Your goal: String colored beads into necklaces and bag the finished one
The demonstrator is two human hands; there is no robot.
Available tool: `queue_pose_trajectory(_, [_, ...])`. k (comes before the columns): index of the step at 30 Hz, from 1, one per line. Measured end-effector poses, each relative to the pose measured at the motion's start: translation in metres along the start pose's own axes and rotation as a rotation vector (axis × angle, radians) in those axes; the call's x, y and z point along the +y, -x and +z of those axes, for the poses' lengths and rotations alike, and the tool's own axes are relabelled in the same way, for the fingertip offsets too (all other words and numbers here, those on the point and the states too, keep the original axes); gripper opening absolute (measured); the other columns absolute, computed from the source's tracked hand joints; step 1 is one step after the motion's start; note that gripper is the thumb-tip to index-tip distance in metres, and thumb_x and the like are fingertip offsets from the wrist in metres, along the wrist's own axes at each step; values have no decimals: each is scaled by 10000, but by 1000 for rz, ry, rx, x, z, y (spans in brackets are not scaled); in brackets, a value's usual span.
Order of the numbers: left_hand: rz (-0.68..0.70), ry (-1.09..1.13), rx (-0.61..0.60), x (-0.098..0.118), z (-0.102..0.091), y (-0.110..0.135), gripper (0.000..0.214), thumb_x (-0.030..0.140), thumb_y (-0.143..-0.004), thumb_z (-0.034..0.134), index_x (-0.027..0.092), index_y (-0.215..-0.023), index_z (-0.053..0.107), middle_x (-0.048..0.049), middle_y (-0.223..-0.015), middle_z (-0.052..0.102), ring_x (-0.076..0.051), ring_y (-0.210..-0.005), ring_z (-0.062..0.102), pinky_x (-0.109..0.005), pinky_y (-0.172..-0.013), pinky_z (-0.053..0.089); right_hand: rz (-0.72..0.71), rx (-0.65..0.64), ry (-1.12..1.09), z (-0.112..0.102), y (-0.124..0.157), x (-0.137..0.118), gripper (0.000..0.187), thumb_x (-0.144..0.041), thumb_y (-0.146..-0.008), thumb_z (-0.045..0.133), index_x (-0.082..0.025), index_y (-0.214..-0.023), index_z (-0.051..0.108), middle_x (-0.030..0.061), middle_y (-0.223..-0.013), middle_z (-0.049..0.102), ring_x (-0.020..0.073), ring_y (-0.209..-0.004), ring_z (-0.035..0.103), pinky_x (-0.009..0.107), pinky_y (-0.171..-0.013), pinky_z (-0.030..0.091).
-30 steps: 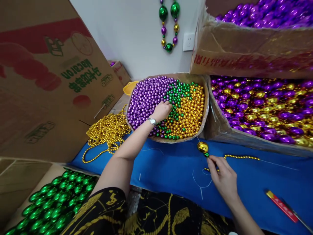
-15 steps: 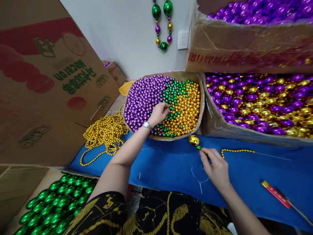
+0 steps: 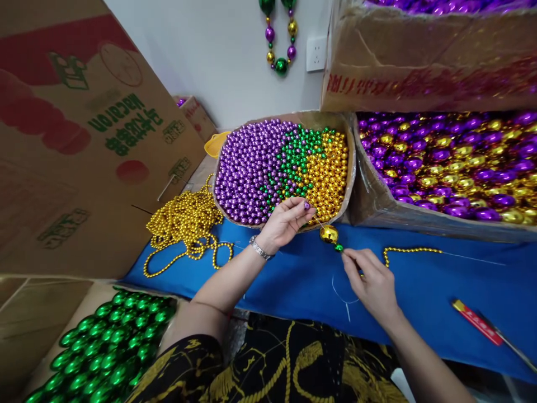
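Note:
Between the thumb and fingertips of my left hand (image 3: pixel 291 220) is a small purple bead (image 3: pixel 306 206), held above the near rim of the bead box (image 3: pixel 351 184). My right hand (image 3: pixel 371 280) is closed in a pinch just behind a small green bead (image 3: pixel 338 248) on a thin string. A larger gold bead (image 3: pixel 329 233) sits beyond the green one, and a fine tip sticks out of it toward my left hand. Purple, green and gold small beads fill the box in loose patches.
Gold bead strands (image 3: pixel 184 224) lie piled at the left of the blue cloth (image 3: pixel 293 285). A short gold strand (image 3: pixel 411 250) and a red-and-yellow tool (image 3: pixel 476 322) lie right. Large boxes (image 3: pixel 419 56) of beads stand right; large green beads (image 3: pixel 109 341) are lower left.
My left hand has come out of the bead box toward the right and nearer, with a purple bead in its fingertips. My right hand keeps its pinch almost in place.

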State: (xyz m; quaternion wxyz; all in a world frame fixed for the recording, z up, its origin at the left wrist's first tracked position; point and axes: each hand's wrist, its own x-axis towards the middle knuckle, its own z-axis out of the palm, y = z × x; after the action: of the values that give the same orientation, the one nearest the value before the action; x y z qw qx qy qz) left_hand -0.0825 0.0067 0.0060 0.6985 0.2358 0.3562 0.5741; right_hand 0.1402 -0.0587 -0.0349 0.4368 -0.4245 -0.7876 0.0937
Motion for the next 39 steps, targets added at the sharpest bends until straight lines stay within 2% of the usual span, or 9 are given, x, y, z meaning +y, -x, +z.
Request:
queue_pose_trajectory(8, [10, 41, 19, -3, 2, 6, 226, 137, -725, 803, 136, -843, 611, 13, -767, 674, -123, -770, 709, -230, -750, 562, -14, -13, -13, 0, 2, -3, 111, -165, -924, 571, -186, -998, 651, 28, -839, 683, 117, -725, 658, 234, -699, 523])
queue_pose_trajectory(13, [16, 67, -24, -4, 0, 7, 182, 172, -761, 783, 134, -853, 631, -22, -823, 707, -107, -739, 706, -185, -684, 565, -20, -21, -17, 0, 4, -1, 119, -134, -917, 585, -172, -1017, 638, 28, -847, 665, 112, -732, 644, 235, -713, 513])
queue_pose_trajectory(20, [3, 40, -136, -5, -3, 9, 241, 293, -791, 772, 148, -956, 674, -55, -898, 724, -167, -842, 713, -308, -785, 604, -7, -19, -7, 1, 7, 0, 122, -142, -918, 581, -171, -1017, 647, 27, -852, 671, 112, -734, 650, 238, -713, 518])
queue_pose_trajectory(26, [16, -44, -179, -5, -7, 10, 265, 353, -804, 759, 155, -968, 696, -55, -879, 722, -155, -831, 703, -315, -807, 591, -23, -21, 6, -2, 6, 1, 126, -147, -927, 568, -177, -1023, 643, 24, -847, 673, 107, -722, 650, 231, -692, 521])
queue_pose_trajectory(28, [60, -138, -184, -6, -9, 11, 274, 388, -825, 731, 159, -974, 704, -55, -883, 723, -147, -811, 700, -306, -799, 587, -40, -30, 41, -1, 7, 2, 137, -152, -929, 572, -174, -1043, 643, 29, -852, 673, 108, -727, 651, 230, -699, 520])
queue_pose_trajectory(32, [253, -519, -169, -17, -13, 19, 261, 351, -840, 717, 166, -1024, 698, -57, -896, 733, -122, -799, 689, -245, -777, 558, -46, -24, 135, 8, 16, 10, 139, -196, -939, 570, -185, -1058, 639, 34, -866, 687, 127, -753, 669, 243, -735, 527])
queue_pose_trajectory(36, [381, -741, -185, -47, -23, 30, 195, 325, -867, 682, 148, -947, 682, -88, -931, 740, -149, -841, 701, -267, -762, 562, 93, -88, 73, 23, 35, 27, 121, -274, -966, 518, -188, -995, 598, 24, -819, 693, 135, -698, 679, 238, -656, 536])
queue_pose_trajectory(39, [569, -937, -189, -69, -29, 38, 169, 310, -882, 661, 145, -884, 699, -112, -1005, 735, -175, -939, 700, -305, -809, 575, 89, -155, 89, 28, 44, 39, 178, -278, -981, 458, -189, -1048, 597, 54, -919, 713, 153, -740, 696, 265, -679, 554])
